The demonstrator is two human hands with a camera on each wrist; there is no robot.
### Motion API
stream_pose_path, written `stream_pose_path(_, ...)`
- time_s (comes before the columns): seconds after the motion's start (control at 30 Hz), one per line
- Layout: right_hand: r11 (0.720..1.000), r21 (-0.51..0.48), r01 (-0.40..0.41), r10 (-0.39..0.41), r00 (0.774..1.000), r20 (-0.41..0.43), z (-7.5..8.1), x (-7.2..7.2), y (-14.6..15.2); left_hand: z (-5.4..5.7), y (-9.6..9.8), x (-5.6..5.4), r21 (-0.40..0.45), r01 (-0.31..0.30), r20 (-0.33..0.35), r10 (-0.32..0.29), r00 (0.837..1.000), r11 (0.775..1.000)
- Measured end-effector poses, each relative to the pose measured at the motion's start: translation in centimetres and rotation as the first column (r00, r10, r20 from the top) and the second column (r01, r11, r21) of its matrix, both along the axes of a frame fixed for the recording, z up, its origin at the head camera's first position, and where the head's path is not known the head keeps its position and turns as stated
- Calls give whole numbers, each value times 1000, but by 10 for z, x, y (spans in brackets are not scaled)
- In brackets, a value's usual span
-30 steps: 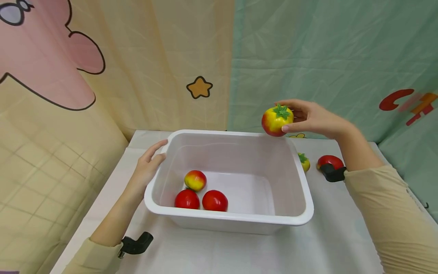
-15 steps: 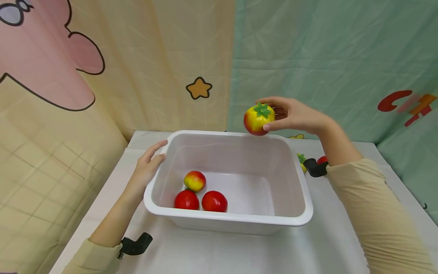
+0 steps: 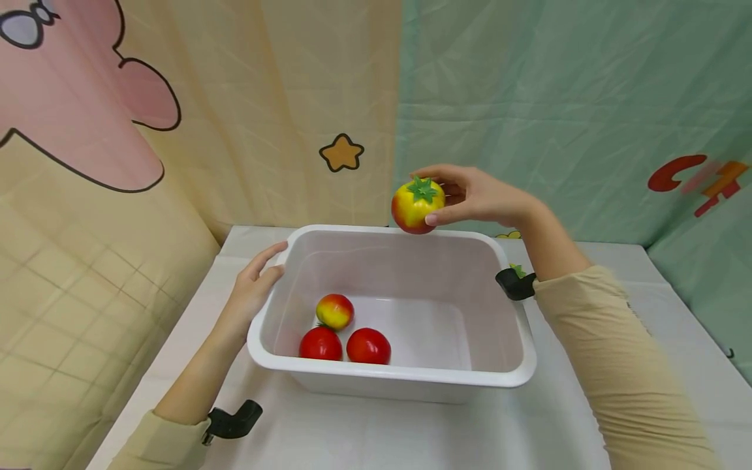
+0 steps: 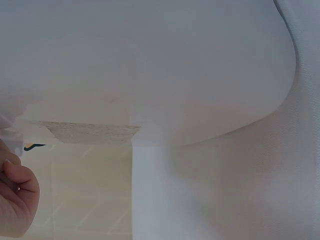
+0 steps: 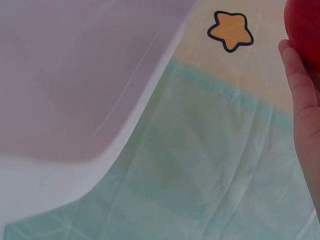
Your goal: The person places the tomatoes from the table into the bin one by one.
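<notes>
My right hand [image 3: 478, 196] holds a red-and-yellow tomato [image 3: 416, 207] with a green leafy top, thumb on the near side and fingers behind. It hangs above the far rim of a white plastic basin [image 3: 411, 373]. In the right wrist view only the red side of that tomato [image 5: 306, 30] shows. My left hand [image 3: 254, 287] grips the basin's left rim; in the left wrist view the left hand [image 4: 17, 200] has its thumb and fingers bent at the edge. Inside the basin, at the front left, lie a red-and-yellow tomato [image 3: 335, 311] and two red tomatoes [image 3: 320, 343].
A white cloth covers the table [image 3: 376, 431]. Right of the basin, a green-topped yellow tomato [image 3: 518, 269] shows partly behind the right wrist's black camera mount [image 3: 514, 284]. Another black mount [image 3: 235, 420] is on the left wrist. Printed curtains [image 3: 529, 98] hang close behind.
My right hand has carried the tomato leftward along the basin's far rim. The right forearm now covers the red tomato seen earlier on the table. My left hand and the basin stay in place.
</notes>
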State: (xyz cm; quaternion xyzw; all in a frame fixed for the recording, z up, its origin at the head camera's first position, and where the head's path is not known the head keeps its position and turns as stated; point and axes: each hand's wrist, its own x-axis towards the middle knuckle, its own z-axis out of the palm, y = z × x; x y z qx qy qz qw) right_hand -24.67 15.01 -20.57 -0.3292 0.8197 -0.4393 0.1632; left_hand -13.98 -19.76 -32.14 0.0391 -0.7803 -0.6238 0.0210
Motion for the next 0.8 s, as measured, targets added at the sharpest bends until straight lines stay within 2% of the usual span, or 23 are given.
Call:
stream_pose_path(0.43,992,-72,-107,110,993,40,-14,-2,-30,0,0,0,5,0,0,0,1000,1000)
stream_pose_path(0.8,982,-52,-184,186,982,41,-30,-5,-45,-1,-2,0,7,10,3,-10,1000,1000)
